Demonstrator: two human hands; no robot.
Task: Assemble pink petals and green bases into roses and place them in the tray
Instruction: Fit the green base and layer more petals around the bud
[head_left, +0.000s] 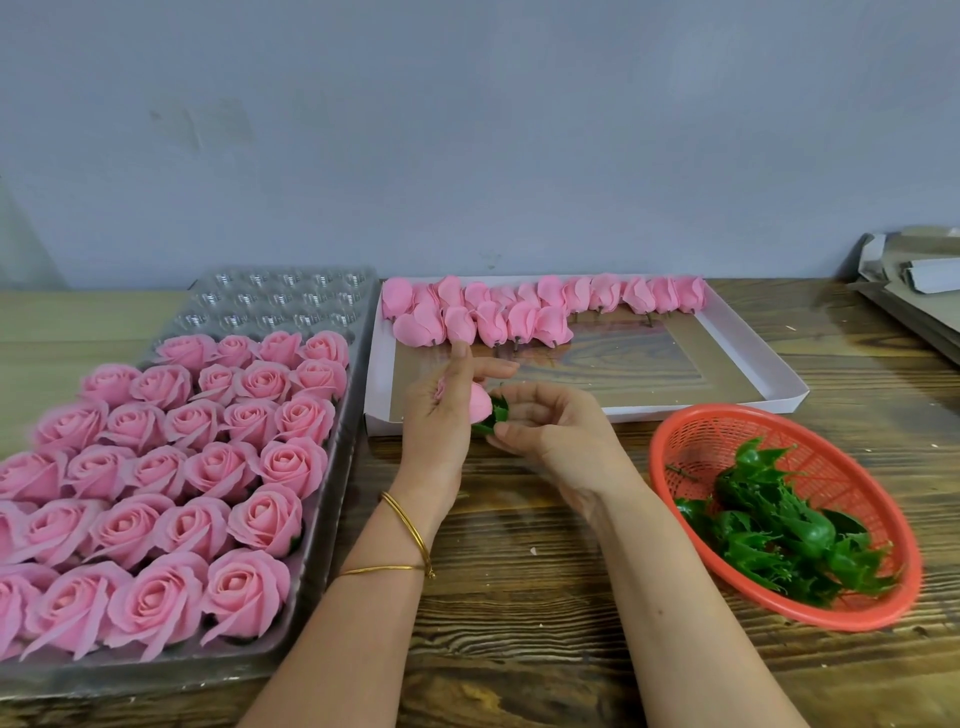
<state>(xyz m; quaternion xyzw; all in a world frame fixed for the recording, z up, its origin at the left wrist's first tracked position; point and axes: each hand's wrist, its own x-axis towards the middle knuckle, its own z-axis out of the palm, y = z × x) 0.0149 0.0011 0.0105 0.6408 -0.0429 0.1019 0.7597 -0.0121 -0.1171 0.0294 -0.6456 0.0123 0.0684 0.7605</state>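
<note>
Head: red basket (701, 441) of green bases (779, 535)

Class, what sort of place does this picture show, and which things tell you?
Likely a small workshop assembling artificial roses: a tray of finished pink roses, a white box of petal heads, a red basket of green bases.

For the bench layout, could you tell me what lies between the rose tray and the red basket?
Head view: the left hand and right hand, holding a pink bud and a green base, above the wooden table.
</note>
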